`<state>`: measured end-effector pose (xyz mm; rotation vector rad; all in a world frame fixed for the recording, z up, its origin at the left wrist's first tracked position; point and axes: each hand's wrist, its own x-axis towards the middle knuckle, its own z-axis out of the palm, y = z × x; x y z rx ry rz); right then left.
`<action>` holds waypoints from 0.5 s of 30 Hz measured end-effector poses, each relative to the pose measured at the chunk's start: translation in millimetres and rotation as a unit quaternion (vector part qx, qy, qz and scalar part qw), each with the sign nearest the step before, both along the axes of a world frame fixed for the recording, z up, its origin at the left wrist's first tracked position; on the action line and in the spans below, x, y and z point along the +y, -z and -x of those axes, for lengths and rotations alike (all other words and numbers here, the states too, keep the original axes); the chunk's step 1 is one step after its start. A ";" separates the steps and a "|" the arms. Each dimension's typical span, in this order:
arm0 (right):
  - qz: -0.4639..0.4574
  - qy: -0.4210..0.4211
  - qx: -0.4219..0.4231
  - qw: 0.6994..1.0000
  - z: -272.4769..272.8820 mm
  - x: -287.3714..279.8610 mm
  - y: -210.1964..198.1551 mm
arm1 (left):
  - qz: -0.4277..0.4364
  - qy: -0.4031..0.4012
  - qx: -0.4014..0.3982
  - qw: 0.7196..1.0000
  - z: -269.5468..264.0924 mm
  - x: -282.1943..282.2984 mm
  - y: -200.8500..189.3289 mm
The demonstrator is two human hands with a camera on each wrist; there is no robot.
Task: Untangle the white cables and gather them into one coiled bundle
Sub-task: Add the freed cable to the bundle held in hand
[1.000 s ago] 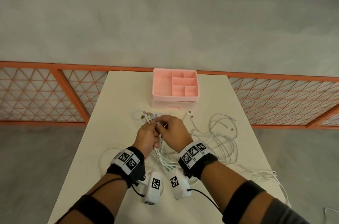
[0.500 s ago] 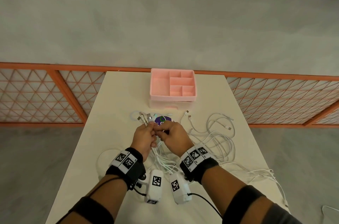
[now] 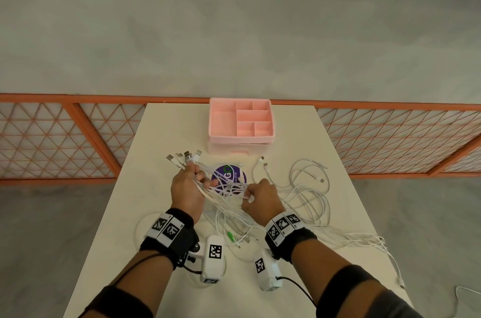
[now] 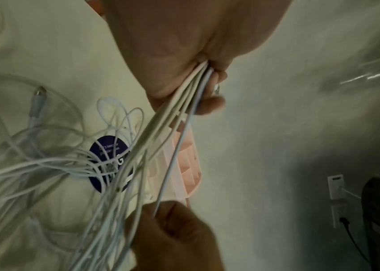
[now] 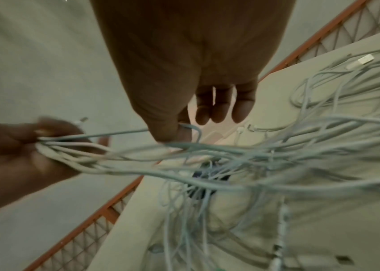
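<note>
Left hand (image 3: 187, 189) grips several white cables (image 3: 307, 195); right hand (image 3: 261, 198) pinches one strand beside one pink organizer (image 3: 241, 124).

White cables (image 3: 307, 195) all over a cream surface (image 3: 166, 135). Pink organiser box (image 3: 240, 122) beyond the hands, purple round sticker w/ white lettering (image 3: 229, 174) btwn them. Black wristbands w/ b&w square-code tags (image 3: 166, 228). Orange lattice railing (image 3: 52, 135), grey floor.
</note>
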<state>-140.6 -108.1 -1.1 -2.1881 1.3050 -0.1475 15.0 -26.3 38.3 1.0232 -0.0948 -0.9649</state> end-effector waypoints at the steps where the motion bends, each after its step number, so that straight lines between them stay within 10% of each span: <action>1: -0.017 0.014 0.012 1.000 4.2 -2.5 2.3 | 0.006 0.004 0.005 1.000 -1.0 0.4 -2.4; 9: -0.279 0.117 -0.145 0.942 21.6 -9.0 -1.0 | -0.048 0.060 -0.083 0.994 -2.9 3.8 -7.5; 15: -0.226 0.061 -0.304 0.923 -1.1 1.3 -48.1 | -0.035 0.068 -0.190 0.979 11.5 -3.3 -11.6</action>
